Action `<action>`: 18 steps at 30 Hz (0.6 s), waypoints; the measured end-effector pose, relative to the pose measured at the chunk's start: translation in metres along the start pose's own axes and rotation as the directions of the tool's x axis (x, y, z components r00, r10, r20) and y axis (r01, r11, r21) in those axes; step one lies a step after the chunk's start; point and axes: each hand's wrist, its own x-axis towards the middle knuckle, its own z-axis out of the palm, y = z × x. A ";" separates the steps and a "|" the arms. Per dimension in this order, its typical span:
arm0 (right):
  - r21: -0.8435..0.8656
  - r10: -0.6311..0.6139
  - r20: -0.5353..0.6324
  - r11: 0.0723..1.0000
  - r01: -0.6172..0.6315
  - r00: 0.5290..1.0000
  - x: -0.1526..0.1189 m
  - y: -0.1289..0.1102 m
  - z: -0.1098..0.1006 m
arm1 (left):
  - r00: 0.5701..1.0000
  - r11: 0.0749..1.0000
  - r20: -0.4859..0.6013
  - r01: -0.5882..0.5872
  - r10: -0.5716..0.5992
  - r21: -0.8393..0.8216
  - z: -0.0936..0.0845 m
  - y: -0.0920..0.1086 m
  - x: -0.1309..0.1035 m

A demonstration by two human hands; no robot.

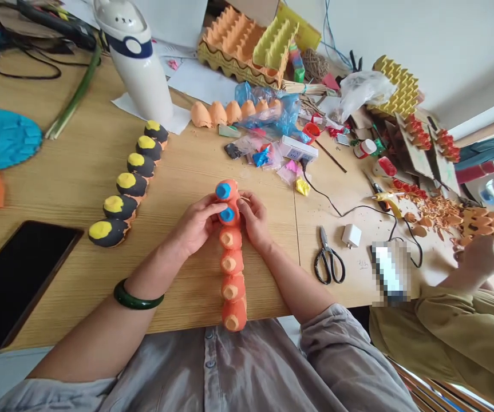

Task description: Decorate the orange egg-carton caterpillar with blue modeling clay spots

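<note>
Okay, orange strip [238, 253] at your 12 o'clock, long axis 12-to-6. Your left hand [197, 224] clamps it from 9, right hand [256, 222] from 3, equally near, beside the blue dabs [226, 214].

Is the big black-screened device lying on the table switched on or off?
Its screen looks off: the device shows only plain black, nothing lit.

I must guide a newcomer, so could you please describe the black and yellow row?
On the wooden table, find the tall white bottle. From its base, a row of six bumps runs towards the large black device. Unlike the orange strip nearby, which has blue tops on two bumps, this row is black with yellow tops.
</note>
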 end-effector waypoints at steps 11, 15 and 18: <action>-0.166 -0.218 -0.117 0.966 0.197 0.969 0.015 0.019 -0.009 | 0.864 0.702 -0.075 -0.350 0.498 0.620 -0.032 -0.009 0.030; -0.168 -0.185 -0.032 0.970 0.178 0.982 0.018 0.025 -0.009 | 0.847 0.718 -0.114 -0.361 0.520 0.595 -0.036 -0.007 0.034; -0.189 -0.187 0.011 0.964 0.185 0.982 0.021 0.028 -0.010 | 0.878 0.768 -0.087 -0.360 0.471 0.530 -0.031 -0.008 0.033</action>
